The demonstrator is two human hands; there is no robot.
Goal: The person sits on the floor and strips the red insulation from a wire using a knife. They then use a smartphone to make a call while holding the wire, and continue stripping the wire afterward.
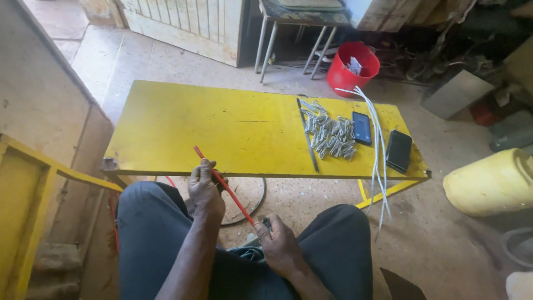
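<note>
Red wire (222,181) gripped by closed left hand (204,191), lower end pinched with a dark tool (267,225) in clenched right hand (279,244), below yellow surface (222,128).

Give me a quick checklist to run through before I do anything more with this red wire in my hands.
1. Left hand grips the red wire: ok.
2. Right hand at the wire's lower end: ok; whether it holds a small dark tool, cannot tell.
3. Wire's upper end clear of the yellow table: cannot tell.
4. Pile of grey clips away from the hands: ok.
5. Two phones fully on the table: ok.
6. White wires hang over the edge: not ok.
</note>
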